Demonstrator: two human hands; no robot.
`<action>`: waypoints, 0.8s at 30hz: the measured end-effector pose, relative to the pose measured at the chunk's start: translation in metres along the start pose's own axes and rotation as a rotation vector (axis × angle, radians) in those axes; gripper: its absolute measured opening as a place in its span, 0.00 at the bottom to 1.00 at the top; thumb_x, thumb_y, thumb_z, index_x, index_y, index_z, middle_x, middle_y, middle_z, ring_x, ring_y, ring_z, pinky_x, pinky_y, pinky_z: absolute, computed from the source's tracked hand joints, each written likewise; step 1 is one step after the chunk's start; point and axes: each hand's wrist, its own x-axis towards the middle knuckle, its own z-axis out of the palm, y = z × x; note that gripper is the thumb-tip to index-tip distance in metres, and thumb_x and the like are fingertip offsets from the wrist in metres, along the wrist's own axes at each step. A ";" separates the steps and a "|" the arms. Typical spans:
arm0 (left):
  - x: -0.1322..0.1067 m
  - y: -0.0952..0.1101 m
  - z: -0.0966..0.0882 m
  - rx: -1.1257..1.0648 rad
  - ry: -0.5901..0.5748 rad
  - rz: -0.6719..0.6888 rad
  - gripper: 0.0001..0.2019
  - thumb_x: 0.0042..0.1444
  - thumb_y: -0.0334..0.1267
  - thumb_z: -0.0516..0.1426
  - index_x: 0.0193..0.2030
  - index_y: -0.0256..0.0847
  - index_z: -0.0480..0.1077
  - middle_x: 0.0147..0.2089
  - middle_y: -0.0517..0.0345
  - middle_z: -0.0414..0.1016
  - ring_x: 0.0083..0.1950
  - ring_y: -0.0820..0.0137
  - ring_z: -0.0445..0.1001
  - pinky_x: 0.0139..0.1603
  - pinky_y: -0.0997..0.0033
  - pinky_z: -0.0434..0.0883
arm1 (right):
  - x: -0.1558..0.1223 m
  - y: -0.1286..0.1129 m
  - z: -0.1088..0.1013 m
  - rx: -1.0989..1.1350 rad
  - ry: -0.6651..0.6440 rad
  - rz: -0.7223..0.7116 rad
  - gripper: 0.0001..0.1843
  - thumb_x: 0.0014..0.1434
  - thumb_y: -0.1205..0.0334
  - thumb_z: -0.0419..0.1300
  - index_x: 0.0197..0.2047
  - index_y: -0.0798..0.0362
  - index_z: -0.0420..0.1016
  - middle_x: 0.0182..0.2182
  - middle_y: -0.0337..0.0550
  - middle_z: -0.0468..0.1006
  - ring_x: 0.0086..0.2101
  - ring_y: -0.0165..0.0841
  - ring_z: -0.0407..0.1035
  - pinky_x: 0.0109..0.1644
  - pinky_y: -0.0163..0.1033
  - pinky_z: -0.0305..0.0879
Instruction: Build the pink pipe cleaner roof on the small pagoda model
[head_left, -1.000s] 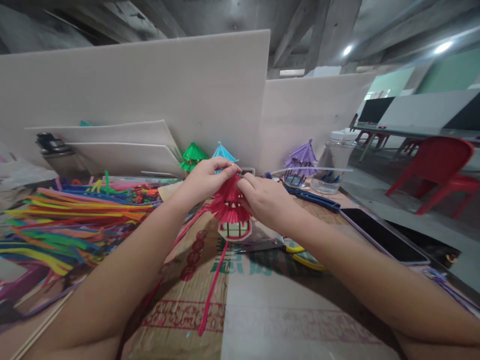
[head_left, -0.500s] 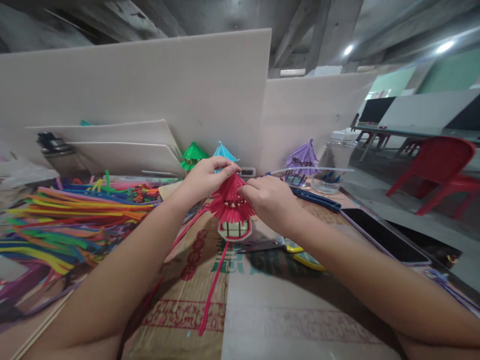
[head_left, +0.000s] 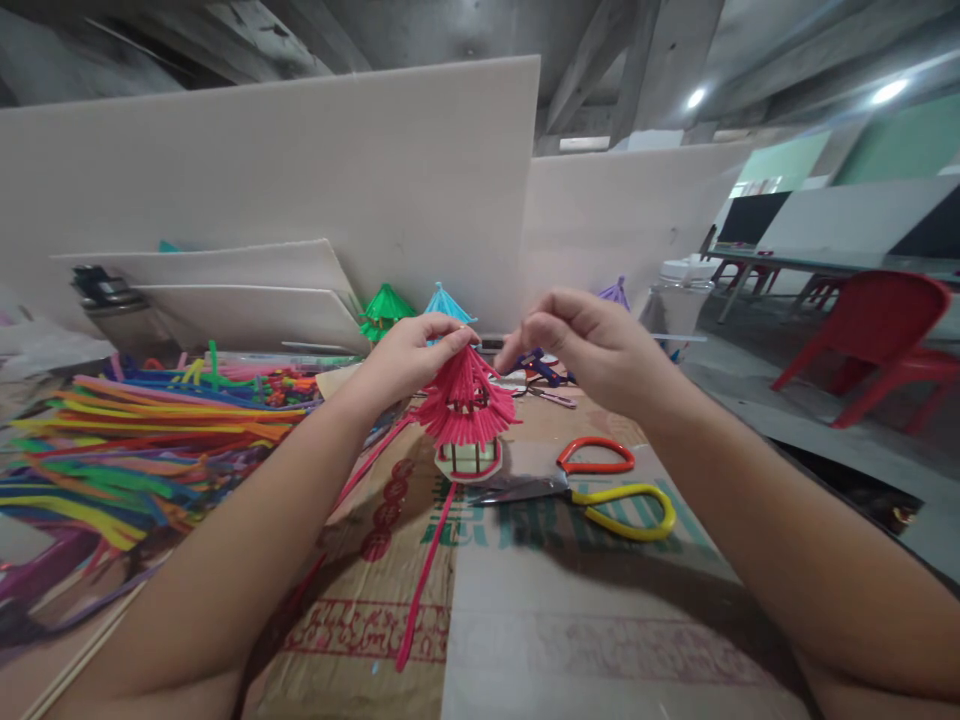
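A small model pavilion with a two-tiered roof of red pipe cleaners stands upright on a pale base. My left hand pinches the tip of its roof from the left, hiding the very top. Just right of the upper roof is my right hand, raised, thumb and forefinger drawn together; what they hold, if anything, is hidden. Scissors with one red and one yellow handle lie below the right hand, blades toward the pavilion's base. A loose red pipe cleaner stretches from the base toward me.
Colourful pipe cleaners are heaped on the left. Behind stand a green model roof, a blue one and a purple one. White boards close off the back. A clear bottle is partly hidden at right.
My right hand has lifted and moved right, away from the red roof, uncovering the scissors' handles. It now covers most of the purple model. My left hand stays at the roof tip.
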 end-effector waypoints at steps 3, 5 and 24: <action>0.001 -0.004 0.002 -0.060 0.007 -0.001 0.21 0.59 0.54 0.56 0.41 0.35 0.76 0.38 0.53 0.78 0.39 0.66 0.73 0.41 0.70 0.66 | 0.000 -0.005 -0.013 0.207 0.068 0.043 0.21 0.66 0.42 0.57 0.30 0.49 0.65 0.19 0.33 0.69 0.20 0.26 0.63 0.25 0.34 0.58; 0.001 -0.006 0.002 -0.093 0.007 -0.009 0.21 0.59 0.54 0.56 0.41 0.35 0.76 0.37 0.54 0.77 0.37 0.67 0.72 0.39 0.70 0.65 | 0.000 -0.006 -0.023 0.252 0.129 0.027 0.20 0.65 0.43 0.59 0.30 0.49 0.66 0.16 0.31 0.64 0.17 0.25 0.57 0.22 0.34 0.52; 0.004 -0.009 0.006 -0.091 -0.003 0.022 0.20 0.61 0.53 0.55 0.42 0.36 0.76 0.40 0.53 0.79 0.39 0.67 0.73 0.42 0.70 0.67 | -0.053 0.037 -0.007 -0.620 -0.464 0.330 0.08 0.67 0.61 0.50 0.39 0.50 0.68 0.31 0.41 0.77 0.30 0.33 0.69 0.31 0.35 0.56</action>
